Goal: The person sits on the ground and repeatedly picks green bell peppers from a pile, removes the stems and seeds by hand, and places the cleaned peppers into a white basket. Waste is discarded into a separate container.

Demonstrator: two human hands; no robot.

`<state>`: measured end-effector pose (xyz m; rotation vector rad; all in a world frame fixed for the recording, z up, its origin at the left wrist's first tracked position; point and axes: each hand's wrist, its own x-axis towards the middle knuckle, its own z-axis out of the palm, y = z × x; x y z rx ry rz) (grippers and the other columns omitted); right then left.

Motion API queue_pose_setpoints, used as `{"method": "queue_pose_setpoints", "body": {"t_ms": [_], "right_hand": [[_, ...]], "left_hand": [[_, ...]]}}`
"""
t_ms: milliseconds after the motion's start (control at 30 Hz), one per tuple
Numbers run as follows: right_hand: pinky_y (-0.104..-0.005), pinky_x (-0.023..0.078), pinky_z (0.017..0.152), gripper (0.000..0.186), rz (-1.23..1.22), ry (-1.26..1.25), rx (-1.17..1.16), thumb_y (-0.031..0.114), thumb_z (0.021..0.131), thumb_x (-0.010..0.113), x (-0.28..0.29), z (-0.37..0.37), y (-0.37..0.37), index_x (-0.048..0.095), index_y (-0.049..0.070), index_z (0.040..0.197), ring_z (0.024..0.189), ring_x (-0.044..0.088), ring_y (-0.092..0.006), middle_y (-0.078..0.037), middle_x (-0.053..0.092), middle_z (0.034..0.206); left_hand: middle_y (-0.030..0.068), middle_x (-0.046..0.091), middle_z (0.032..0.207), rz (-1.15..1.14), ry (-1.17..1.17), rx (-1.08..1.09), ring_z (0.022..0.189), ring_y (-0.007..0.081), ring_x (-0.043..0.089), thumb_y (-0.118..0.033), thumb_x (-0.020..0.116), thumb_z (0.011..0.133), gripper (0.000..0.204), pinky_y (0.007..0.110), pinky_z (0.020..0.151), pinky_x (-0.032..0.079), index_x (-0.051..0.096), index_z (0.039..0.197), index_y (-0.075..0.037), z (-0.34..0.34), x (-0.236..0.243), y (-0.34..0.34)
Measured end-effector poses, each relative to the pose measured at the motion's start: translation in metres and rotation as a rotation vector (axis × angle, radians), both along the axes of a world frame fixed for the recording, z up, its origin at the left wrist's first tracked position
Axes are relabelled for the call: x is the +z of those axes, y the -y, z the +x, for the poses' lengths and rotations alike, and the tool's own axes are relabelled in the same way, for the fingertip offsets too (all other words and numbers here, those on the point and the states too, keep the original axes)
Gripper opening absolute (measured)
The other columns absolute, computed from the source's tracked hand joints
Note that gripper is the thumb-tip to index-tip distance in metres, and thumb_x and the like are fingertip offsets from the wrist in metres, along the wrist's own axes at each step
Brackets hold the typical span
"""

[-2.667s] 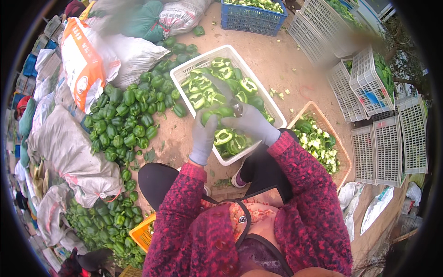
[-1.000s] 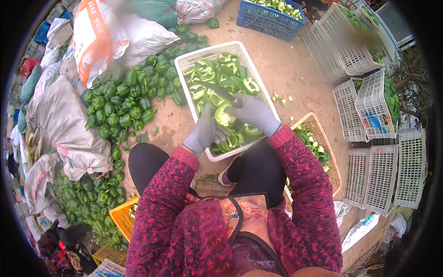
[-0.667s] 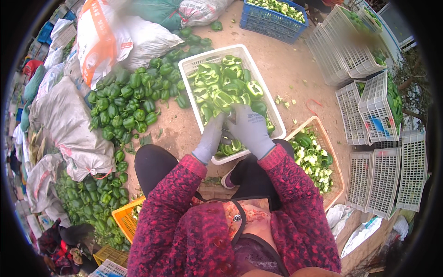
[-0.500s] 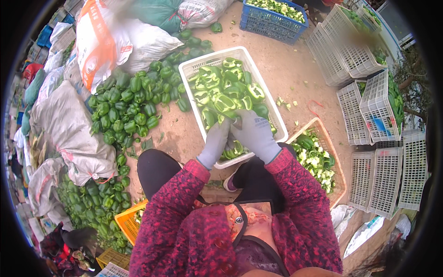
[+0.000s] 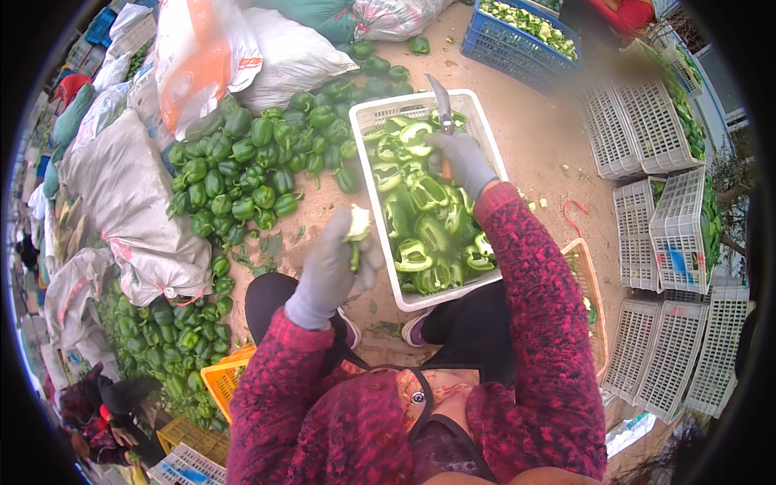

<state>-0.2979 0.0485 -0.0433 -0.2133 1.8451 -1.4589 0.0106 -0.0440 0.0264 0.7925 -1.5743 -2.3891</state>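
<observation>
Grey gloves cover both my hands. In my left hand, raised over my knee, is a pepper core with white pith and a green stem. My right hand grips a knife above the far part of a white crate; its curved blade points away from me, and a bit of orange handle shows below the fist. Cut green peppers with pale insides fill the crate. Left of it lies a pile of whole green peppers.
A tan crate, partly behind my right sleeve, and a yellow crate flank me. A blue crate of pepper cores stands far off. Stacked white crates line the right; sacks lie left. Another person shows lower left.
My hands, together over the crate before, have parted. The left came back toward me with the core; the right moved farther out with the knife. The view has shifted.
</observation>
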Motion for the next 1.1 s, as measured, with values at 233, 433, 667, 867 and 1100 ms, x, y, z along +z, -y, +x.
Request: {"method": "queue_pose_setpoints", "body": {"t_ms": [233,433,667,867,1100], "right_hand": [[-0.0326,0.053,0.059,0.040,-0.106,-0.046,-0.030,0.031,0.092,0.075,-0.026,-0.008,0.075,0.065,0.001,0.117,0.071,0.062,-0.0156,-0.005,0.063,0.091],[-0.0233,0.042,0.055,0.050,-0.145,0.023,0.042,0.031,0.100,0.064,0.010,0.020,-0.020,0.057,-0.001,0.139,0.061,0.046,-0.0047,-0.009,0.072,0.121],[-0.0219,0.043,0.053,0.049,0.030,-0.190,0.077,0.028,0.103,0.059,0.021,0.105,-0.102,0.054,-0.005,0.140,0.058,0.048,-0.0058,-0.010,0.073,0.121],[-0.0219,0.043,0.050,0.041,0.069,-0.090,-0.035,0.026,0.104,0.057,0.020,0.137,-0.111,0.061,-0.005,0.131,0.055,0.049,-0.0062,-0.010,0.072,0.114],[-0.0209,0.041,0.049,0.044,0.153,-0.015,-0.033,0.026,0.101,0.063,0.010,0.151,-0.088,0.061,-0.005,0.131,0.052,0.049,-0.0067,-0.007,0.073,0.098]], "left_hand": [[0.0087,0.064,0.071,-0.246,0.484,0.530,0.047,0.0144,0.055,-0.064,0.038,0.107,0.064,0.025,0.044,0.041,0.058,0.091,-0.005,0.263,0.001,0.095],[0.0181,0.076,0.095,-0.179,1.546,-0.357,0.067,0.0279,0.074,-0.068,0.045,0.101,0.074,0.039,0.064,0.060,0.074,0.105,-0.001,0.423,-0.052,0.031],[0.0085,0.072,0.090,-0.427,0.719,0.496,0.070,0.0191,0.069,-0.052,0.064,0.098,0.048,0.039,0.070,0.057,0.068,0.112,-0.006,0.268,-0.167,0.225],[0.0175,0.065,0.100,0.450,0.393,0.924,0.064,0.0256,0.061,-0.063,0.079,0.083,0.077,0.030,0.053,0.052,0.052,0.136,-0.014,0.100,-0.372,0.347],[-0.0026,0.067,0.097,0.560,0.287,1.114,0.079,0.0179,0.065,-0.044,0.078,0.089,0.029,0.025,0.051,0.048,0.068,0.107,-0.023,0.076,-0.385,0.368]]}}
